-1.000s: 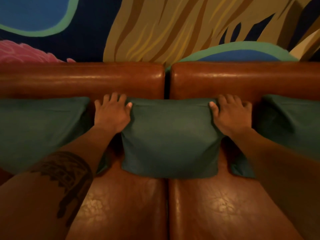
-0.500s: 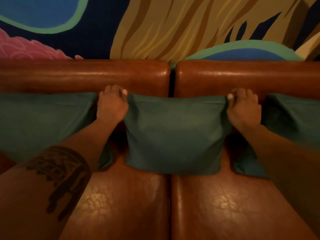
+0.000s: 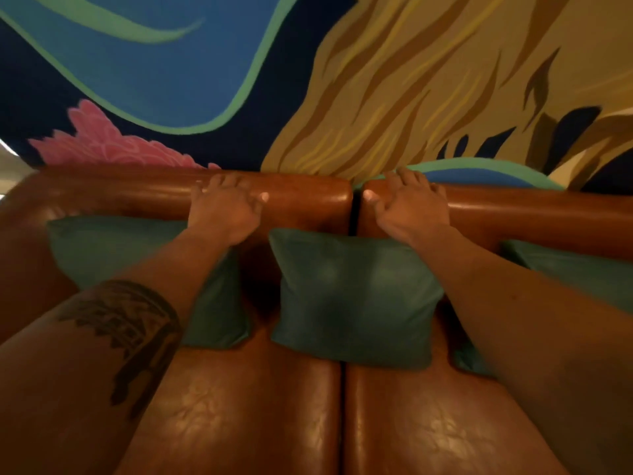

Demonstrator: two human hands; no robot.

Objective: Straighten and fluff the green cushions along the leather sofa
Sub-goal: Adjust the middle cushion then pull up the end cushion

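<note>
A: Where are the hands?

B: Both lie on the rounded top of the leather sofa's backrest (image 3: 102, 197), in the middle of the frame. The left hand (image 3: 224, 209) is flat on the left back section, fingers spread and fairly straight, holding nothing. The right hand (image 3: 411, 204) rests the same way on the right section, thumb pointing toward the dark gap between the two sections.

A: And the green cushions?

B: The middle cushion (image 3: 352, 299) stands at the centre of the frame, leaning against the backrest, straddling the seam between the two seat pads (image 3: 239, 413). Neither hand touches it; both sit above its top edge. The right forearm crosses in front of its upper right corner.

A: Others?

B: The left cushion (image 3: 113, 248) leans on the backrest at centre left, partly covered by the tattooed left forearm. The right cushion (image 3: 565, 269) shows at the right edge, mostly hidden behind the right forearm.

A: Behind the sofa?

B: A painted wall mural (image 3: 171, 63) fills the upper half: blue and green shapes at upper left, a pink form at left, tan streaks at upper right.
</note>
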